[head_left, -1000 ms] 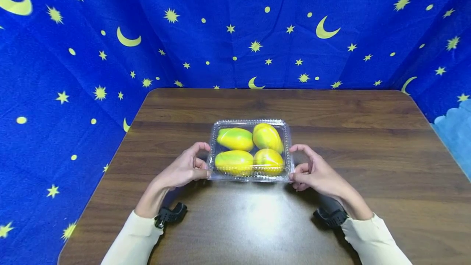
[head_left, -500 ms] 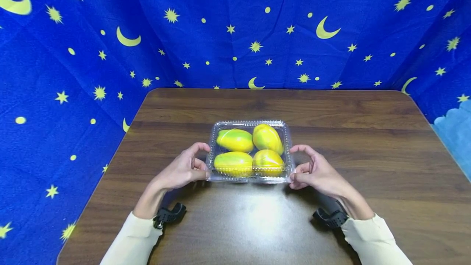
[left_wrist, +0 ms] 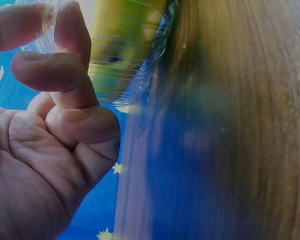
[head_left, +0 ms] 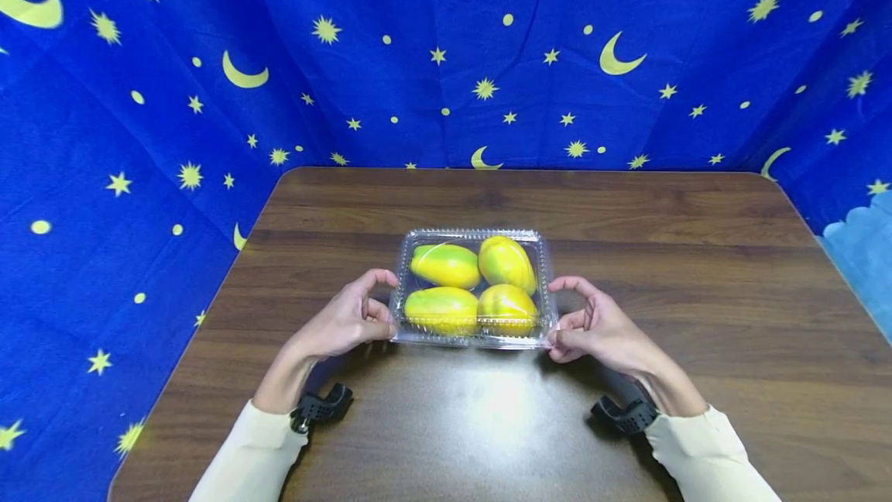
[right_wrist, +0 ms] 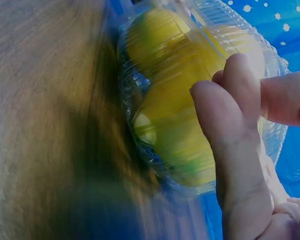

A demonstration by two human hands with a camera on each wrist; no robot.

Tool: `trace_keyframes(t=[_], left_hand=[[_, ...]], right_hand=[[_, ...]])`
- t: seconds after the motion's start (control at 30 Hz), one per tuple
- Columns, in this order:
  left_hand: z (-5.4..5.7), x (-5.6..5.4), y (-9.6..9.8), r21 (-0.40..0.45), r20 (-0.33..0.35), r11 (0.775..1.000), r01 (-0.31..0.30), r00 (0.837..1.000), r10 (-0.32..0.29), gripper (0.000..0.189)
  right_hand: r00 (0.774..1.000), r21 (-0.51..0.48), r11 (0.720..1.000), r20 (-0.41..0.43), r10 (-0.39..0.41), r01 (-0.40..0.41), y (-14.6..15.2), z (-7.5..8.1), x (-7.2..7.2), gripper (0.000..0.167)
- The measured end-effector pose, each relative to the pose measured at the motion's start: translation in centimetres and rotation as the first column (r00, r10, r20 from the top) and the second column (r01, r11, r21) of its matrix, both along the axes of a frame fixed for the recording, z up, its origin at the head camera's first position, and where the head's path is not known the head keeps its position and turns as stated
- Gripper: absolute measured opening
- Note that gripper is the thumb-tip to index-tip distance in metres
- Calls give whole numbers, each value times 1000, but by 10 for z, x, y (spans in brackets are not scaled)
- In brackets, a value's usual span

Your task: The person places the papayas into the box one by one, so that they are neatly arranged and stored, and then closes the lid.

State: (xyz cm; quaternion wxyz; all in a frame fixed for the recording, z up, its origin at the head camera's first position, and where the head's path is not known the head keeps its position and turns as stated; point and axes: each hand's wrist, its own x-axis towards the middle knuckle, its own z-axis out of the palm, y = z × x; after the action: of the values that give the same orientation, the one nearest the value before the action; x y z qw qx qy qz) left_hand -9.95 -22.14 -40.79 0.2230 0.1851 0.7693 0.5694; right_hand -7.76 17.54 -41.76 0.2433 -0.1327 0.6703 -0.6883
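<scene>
A clear plastic clamshell box (head_left: 474,341) is in the middle of the head view, its lid down. Inside lie several yellow-green mangoes (head_left: 443,311), in two rows. My left hand (head_left: 348,320) holds the box's left side, thumb near the front corner and index finger farther back. On the opposite side, my right hand (head_left: 592,328) grips the box in much the same way. Ridged clear walls and the fruit show past the fingers (left_wrist: 72,35) in the left wrist view, and again in the right wrist view. Whether the box's underside touches the table cannot be made out.
The brown wooden table (head_left: 697,269) extends around the box on all sides. Behind it and to the left hangs a blue cloth (head_left: 390,84) with yellow stars and moons. A light blue scalloped cloth (head_left: 860,254) is at the right edge.
The box has shifted very slightly toward me, its front edge a little lower in the head view. Both hands keep nearly the same places on its sides.
</scene>
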Motion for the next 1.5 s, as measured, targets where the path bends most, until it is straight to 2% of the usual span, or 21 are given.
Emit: trace_keyframes(t=[0.2,0.53,1.1,1.2,1.3,1.43,1.5], left_hand=[[0,0,-1,-1,4,1000,-7,1000,7,59],[-1,-1,-3,-31,-11,999,12,1000,-13,57],[1,-1,-5,-45,-21,999,8,1000,-9,57],[1,0,-6,-54,-21,999,5,1000,-6,57],[2,0,-9,-54,-40,998,27,999,-29,55],[2,-1,-16,-58,-83,996,65,994,-70,54],[2,-2,-19,-73,-122,995,61,990,-70,54]], right_hand=[[1000,-1,1000,16,-14,14,-1,-2,1,64],[998,61,997,-6,57,-57,6,0,-1,61],[994,132,987,-53,95,-88,5,1,-1,60],[994,151,986,-73,82,-71,4,2,-1,61],[994,170,985,-100,44,-26,4,3,0,62],[989,195,980,-146,-1,30,8,5,2,60],[986,201,978,-167,-17,51,11,8,2,61]])
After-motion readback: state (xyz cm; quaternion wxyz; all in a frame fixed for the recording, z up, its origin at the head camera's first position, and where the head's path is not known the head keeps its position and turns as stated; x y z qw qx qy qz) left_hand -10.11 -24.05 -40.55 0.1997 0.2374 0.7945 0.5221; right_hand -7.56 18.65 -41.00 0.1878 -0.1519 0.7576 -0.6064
